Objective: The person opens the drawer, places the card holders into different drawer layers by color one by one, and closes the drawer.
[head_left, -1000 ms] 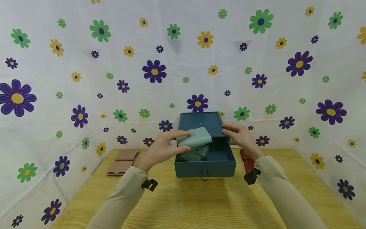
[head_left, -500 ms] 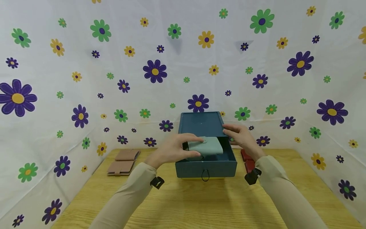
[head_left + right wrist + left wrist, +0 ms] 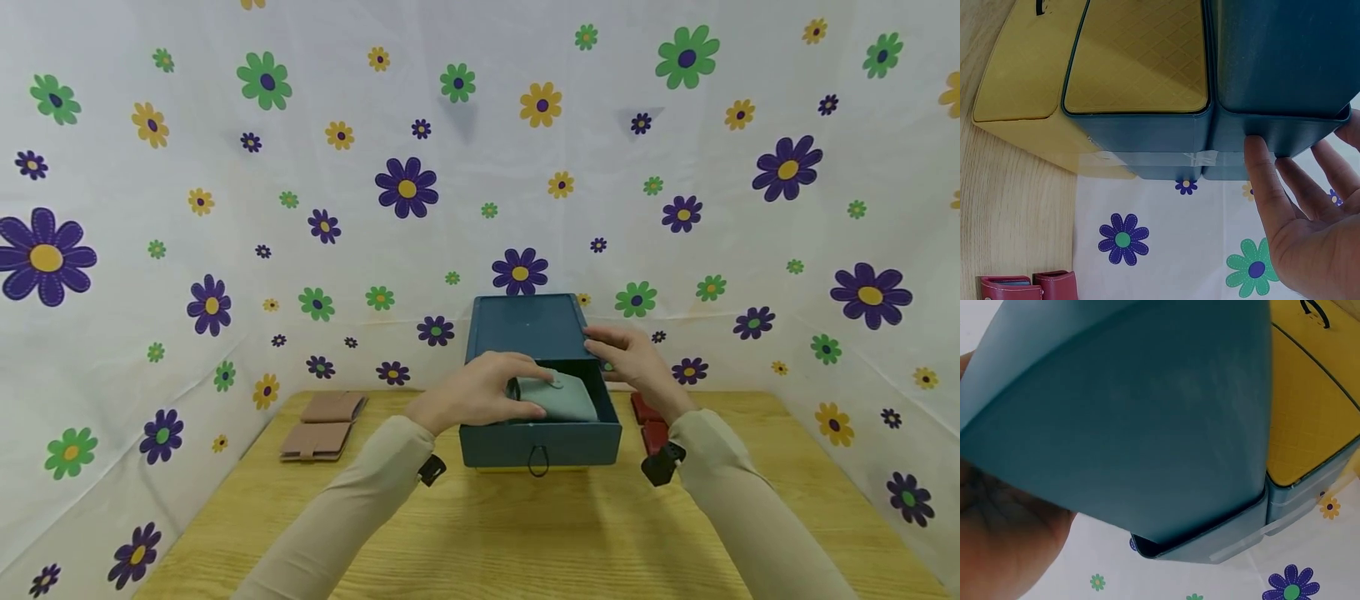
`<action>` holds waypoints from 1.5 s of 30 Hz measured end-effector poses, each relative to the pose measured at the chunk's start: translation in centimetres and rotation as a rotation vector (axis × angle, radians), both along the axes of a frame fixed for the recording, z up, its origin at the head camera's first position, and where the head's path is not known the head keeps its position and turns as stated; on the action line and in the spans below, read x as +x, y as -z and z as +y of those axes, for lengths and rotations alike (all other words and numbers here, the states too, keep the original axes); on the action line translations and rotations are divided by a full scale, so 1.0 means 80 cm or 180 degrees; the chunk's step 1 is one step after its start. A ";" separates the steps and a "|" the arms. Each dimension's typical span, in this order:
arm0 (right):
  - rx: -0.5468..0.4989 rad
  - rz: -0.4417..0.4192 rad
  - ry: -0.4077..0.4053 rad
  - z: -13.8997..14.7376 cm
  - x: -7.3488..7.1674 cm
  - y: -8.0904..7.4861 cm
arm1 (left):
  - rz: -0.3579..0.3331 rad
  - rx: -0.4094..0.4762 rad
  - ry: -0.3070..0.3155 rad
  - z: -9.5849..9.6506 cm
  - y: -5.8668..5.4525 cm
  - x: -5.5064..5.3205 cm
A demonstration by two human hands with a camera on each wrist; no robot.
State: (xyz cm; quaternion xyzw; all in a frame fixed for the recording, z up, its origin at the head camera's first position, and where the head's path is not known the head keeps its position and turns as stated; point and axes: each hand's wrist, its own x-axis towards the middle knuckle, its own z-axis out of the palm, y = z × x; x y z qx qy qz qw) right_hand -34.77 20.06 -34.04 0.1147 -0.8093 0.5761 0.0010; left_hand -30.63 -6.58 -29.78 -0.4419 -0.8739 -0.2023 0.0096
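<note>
In the head view my left hand (image 3: 480, 390) pinches a mint-green snap wallet (image 3: 566, 398) by its left end, thumb below and fingers on top. The wallet lies within the walls of a pulled-out blue drawer (image 3: 495, 447) with a small loop on its front. Behind my fingers only a sliver of a darker green wallet shows. In the left wrist view the drawer's side (image 3: 1166, 425) hides most of that hand. My right hand (image 3: 633, 358) has its fingers extended against the right side of the blue box; the right wrist view shows fingertips (image 3: 1256, 147) touching the casing (image 3: 1235, 128).
Two pinkish-brown wallets (image 3: 318, 440) lie on the wooden table (image 3: 450, 542) at the left. Red wallets (image 3: 654, 435) lie at the right, partly behind the right wrist. A yellow drawer (image 3: 1016, 81) sits beside the blue one, below it. A flowered cloth (image 3: 480, 150) closes off the back and sides.
My left hand has moved right and down, bringing the mint-green wallet from above the drawer into it. The darker green wallet has become mostly covered. The right hand stays at the box.
</note>
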 end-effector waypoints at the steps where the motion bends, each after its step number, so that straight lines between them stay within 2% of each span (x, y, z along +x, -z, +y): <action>1: 0.0002 -0.0004 0.0005 0.000 0.000 0.000 | 0.0010 -0.0010 0.0006 0.001 0.000 0.000; 11: -0.0010 -0.0016 0.0038 0.001 0.001 0.000 | 0.0197 -0.0002 0.0073 0.012 0.005 -0.002; 17: -0.0019 -0.0016 0.0025 0.000 0.001 0.001 | 0.0299 0.0012 -0.0048 0.010 0.008 -0.004; 27: -0.0003 -0.0047 0.0018 0.001 0.001 -0.003 | 0.0469 0.0321 -0.0080 0.002 0.003 -0.005; 35: 0.0009 -0.0047 0.0047 0.001 0.002 -0.001 | 0.0342 0.0477 -0.0029 -0.010 0.008 -0.007; 39: 0.0015 -0.0051 0.0050 0.002 0.002 -0.001 | 0.0255 0.0667 0.0002 -0.019 0.014 -0.005; 45: 0.0034 -0.0068 0.0062 0.002 0.002 -0.001 | 0.0317 0.0881 -0.0052 -0.033 0.024 -0.002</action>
